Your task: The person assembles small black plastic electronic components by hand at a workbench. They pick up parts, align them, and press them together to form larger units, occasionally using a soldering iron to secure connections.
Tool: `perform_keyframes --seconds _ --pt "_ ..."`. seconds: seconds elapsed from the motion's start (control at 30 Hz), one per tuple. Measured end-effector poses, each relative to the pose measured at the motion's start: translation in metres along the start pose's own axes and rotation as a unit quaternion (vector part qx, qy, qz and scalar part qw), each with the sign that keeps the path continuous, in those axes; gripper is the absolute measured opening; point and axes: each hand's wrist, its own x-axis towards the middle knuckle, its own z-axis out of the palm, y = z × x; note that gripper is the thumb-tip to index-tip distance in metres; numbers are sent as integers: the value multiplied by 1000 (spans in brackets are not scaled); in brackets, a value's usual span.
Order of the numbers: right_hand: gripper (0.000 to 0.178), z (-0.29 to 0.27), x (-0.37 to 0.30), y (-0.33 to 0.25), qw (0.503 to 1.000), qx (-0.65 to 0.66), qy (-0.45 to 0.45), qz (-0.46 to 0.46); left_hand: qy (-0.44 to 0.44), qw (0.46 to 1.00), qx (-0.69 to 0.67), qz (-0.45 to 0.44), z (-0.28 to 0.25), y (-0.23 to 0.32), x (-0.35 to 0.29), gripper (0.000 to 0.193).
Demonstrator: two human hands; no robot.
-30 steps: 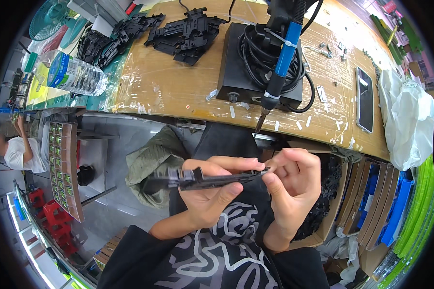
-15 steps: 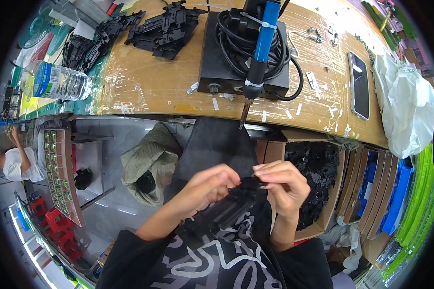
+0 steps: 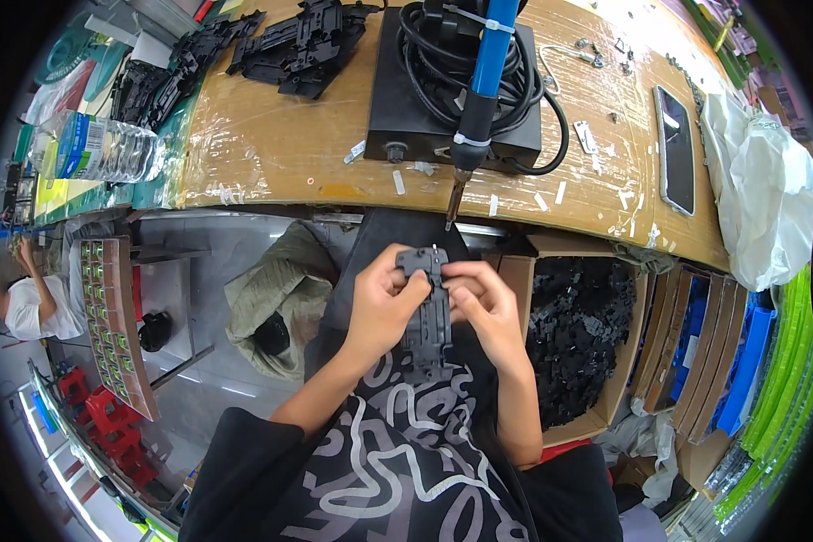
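Observation:
A long black plastic chassis part (image 3: pixel 432 321) stands almost upright in front of my chest, its broad end toward the bench. My left hand (image 3: pixel 381 303) grips that upper end, with the thumb pressed on its face. At the opposite edge, the fingers of my right hand (image 3: pixel 488 307) are curled against the part, thumb and forefinger close together; whether a small piece sits between them cannot be made out. Above my hands, a blue-handled soldering iron (image 3: pixel 486 86) points its tip down past the bench edge.
The iron leans on a black box (image 3: pixel 393 117) with coiled cable. More black chassis parts (image 3: pixel 303 45), a water bottle (image 3: pixel 108 149), a phone (image 3: pixel 675 149) and a white bag (image 3: pixel 754 199) lie on the bench. A carton (image 3: pixel 619 397) of black pieces stands right, a sack (image 3: pixel 280 298) left.
The chassis part has turned from slanting to nearly upright, its face now showing. My left hand has closed on its upper end, and my right hand has moved left and down along its side.

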Motion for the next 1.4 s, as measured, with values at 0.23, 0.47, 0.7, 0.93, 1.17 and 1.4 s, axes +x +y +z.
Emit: perform_keyframes --seconds 0.23,0.47,0.7,0.93,1.17,1.4 --pt "21 14 -6 -4 995 72 -39 54 14 999 5 29 3 6 11 12" --pt "20 41 -4 -10 989 136 7 48 26 998 28 40 5 4 14 13" --pt "20 46 -7 -10 986 162 24 22 17 999 8 33 8 11 11 13" --pt "21 48 -11 -17 989 144 41 1 -5 999 11 39 11 16 11 14" --pt "24 50 -15 -25 991 128 42 3 -5 999 -11 35 13 17 10 15" --pt "26 55 -15 -28 990 127 57 4 -2 999 -32 20 14 20 9 15"
